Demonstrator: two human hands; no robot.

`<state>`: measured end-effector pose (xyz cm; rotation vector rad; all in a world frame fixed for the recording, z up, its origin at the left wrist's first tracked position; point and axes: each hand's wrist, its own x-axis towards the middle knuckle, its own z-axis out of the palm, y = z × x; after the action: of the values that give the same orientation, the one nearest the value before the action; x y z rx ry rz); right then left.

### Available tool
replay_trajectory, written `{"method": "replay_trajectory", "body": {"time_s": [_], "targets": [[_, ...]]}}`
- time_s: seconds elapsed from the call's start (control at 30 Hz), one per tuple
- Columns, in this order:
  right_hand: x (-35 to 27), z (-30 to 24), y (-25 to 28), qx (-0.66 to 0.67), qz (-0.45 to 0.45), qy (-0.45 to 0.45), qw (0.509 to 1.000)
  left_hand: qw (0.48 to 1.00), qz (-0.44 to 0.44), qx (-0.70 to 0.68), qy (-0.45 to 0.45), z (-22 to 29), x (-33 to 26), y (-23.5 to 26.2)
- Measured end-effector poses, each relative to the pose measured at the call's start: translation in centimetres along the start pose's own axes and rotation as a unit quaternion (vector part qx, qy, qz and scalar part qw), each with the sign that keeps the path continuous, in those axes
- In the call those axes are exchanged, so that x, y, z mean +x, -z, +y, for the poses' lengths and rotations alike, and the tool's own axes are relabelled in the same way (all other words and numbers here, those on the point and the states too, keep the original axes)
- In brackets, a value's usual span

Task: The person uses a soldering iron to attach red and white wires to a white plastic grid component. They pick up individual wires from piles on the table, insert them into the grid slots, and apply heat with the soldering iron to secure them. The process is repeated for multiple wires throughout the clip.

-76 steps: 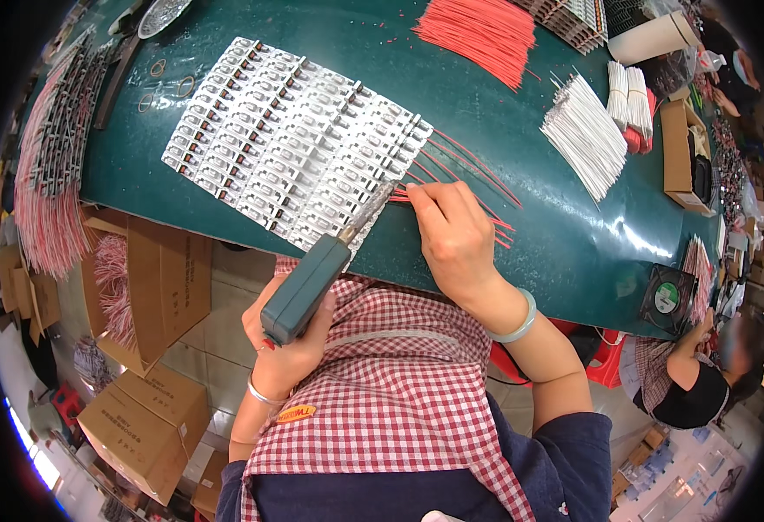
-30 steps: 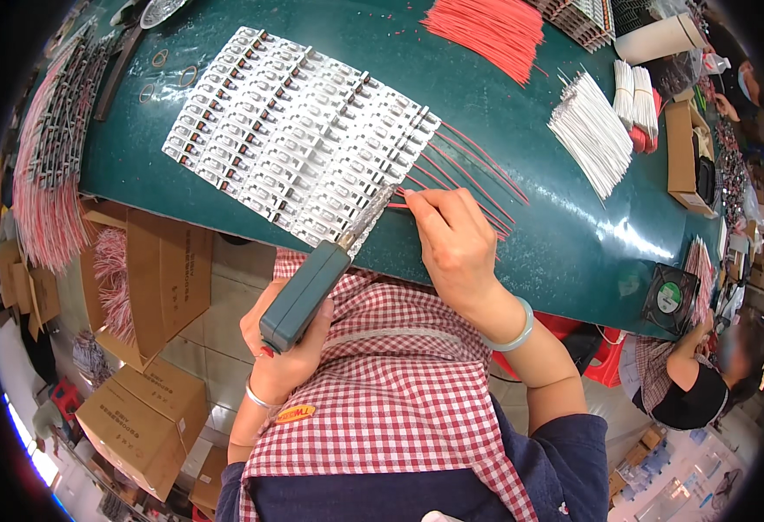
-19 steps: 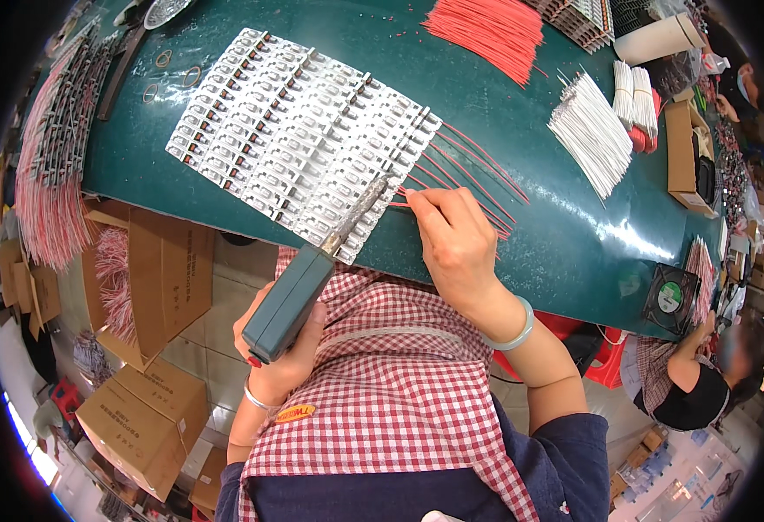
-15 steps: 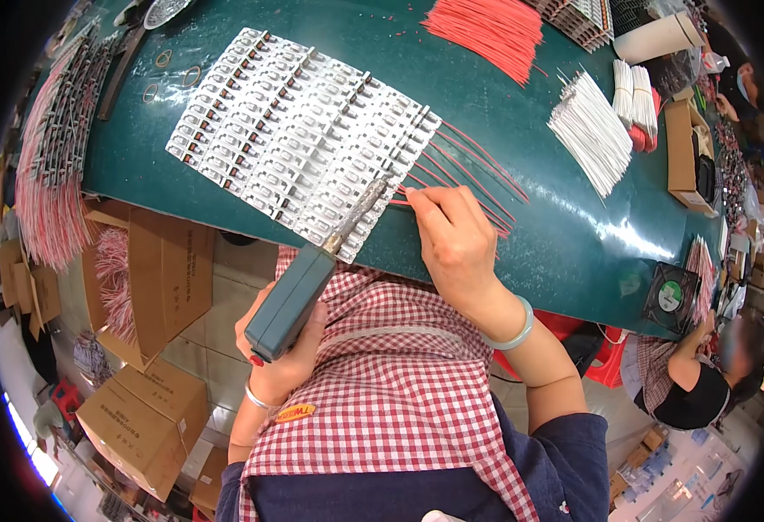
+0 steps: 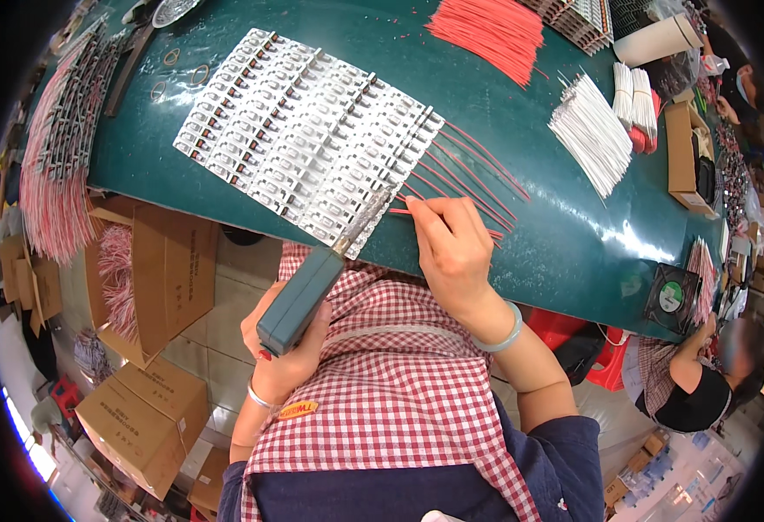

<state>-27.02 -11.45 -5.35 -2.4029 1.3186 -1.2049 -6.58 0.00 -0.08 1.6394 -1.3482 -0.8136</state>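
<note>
Left hand fingers grasping soldering iron; right hand fingers pinching red wire on green surface.

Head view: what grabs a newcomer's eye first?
The sheet of small white rectangular parts in tight rows at the middle of the dark green table. At its near edge the left hand holds a grey-green handled tool, while the right hand pinches thin red wires.
</note>
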Motion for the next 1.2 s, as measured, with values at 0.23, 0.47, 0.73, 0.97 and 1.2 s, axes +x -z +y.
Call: {"method": "replay_trajectory", "body": {"time_s": [0.23,0.47,0.73,0.97,1.2], "targets": [[0.03,-0.22,-0.02,-0.016,-0.005,-0.006,1.0,1.0,-0.008,0.026,-0.005,0.04,-0.01,-0.08],[0.21,-0.41,0.14,-0.022,-0.013,-0.005,1.0,0.999,-0.012,0.025,0.019,0.21,0.04,-0.2],[0.21,-0.38,0.15,-0.025,-0.018,0.0,1.0,1.0,0.016,0.012,-0.012,0.01,-0.24,0.01],[0.12,-0.35,-0.11,-0.03,-0.009,0.006,1.0,1.0,0.019,0.015,-0.018,-0.13,-0.47,0.21],[0.2,-0.46,0.1,-0.03,-0.015,-0.001,0.999,1.0,0.008,0.016,-0.014,0.18,-0.05,-0.41]]}}
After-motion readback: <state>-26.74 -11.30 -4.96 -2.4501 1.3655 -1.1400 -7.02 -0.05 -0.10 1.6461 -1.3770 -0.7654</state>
